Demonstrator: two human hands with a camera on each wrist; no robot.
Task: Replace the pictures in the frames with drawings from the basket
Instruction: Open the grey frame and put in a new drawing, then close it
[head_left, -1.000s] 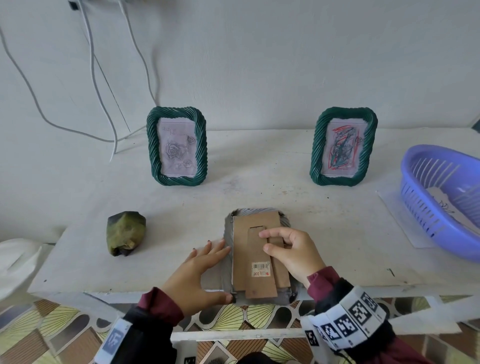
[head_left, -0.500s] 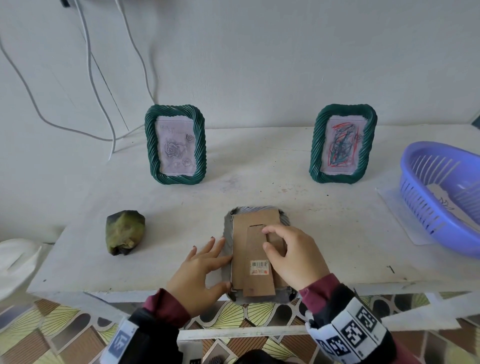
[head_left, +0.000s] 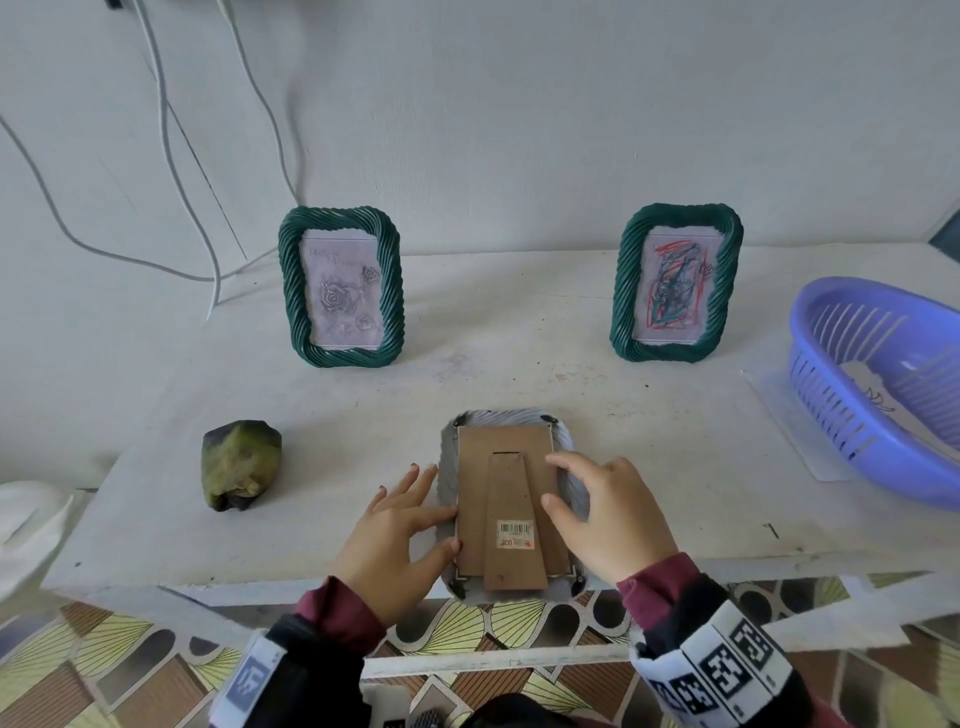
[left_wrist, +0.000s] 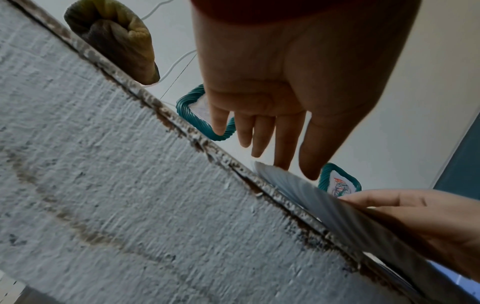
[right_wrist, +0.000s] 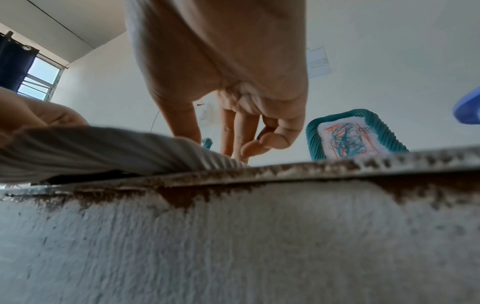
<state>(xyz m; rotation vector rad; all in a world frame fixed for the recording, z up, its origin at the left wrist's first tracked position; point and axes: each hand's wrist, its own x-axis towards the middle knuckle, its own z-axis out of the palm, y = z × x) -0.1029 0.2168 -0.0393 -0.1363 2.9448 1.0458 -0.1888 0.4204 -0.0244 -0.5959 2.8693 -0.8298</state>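
A grey-rimmed picture frame (head_left: 506, 467) lies face down at the table's front edge, its brown cardboard back and folded stand facing up. My left hand (head_left: 441, 509) lies flat on the table, fingers straight, thumb and index finger against the frame's left rim. My right hand (head_left: 550, 482) arches over the frame's right side, thumb on the cardboard back and fingers curled over the right rim. In the right wrist view the right hand (right_wrist: 221, 144) comes down on the ribbed rim (right_wrist: 103, 148). Two green frames stand at the back: one with a rose picture (head_left: 340, 286), one with a scribble drawing (head_left: 675, 283).
A purple basket (head_left: 831, 322) with a paper drawing (head_left: 878, 395) inside sits at the right on a white sheet (head_left: 779, 400). A green-brown lump (head_left: 241, 465) lies at the left. White cables (head_left: 171, 156) hang down the wall. The face-down frame overhangs the table's front edge.
My right hand has shifted from the stand in the middle of the cardboard back to the frame's right side. The left hand has stayed at the left rim.
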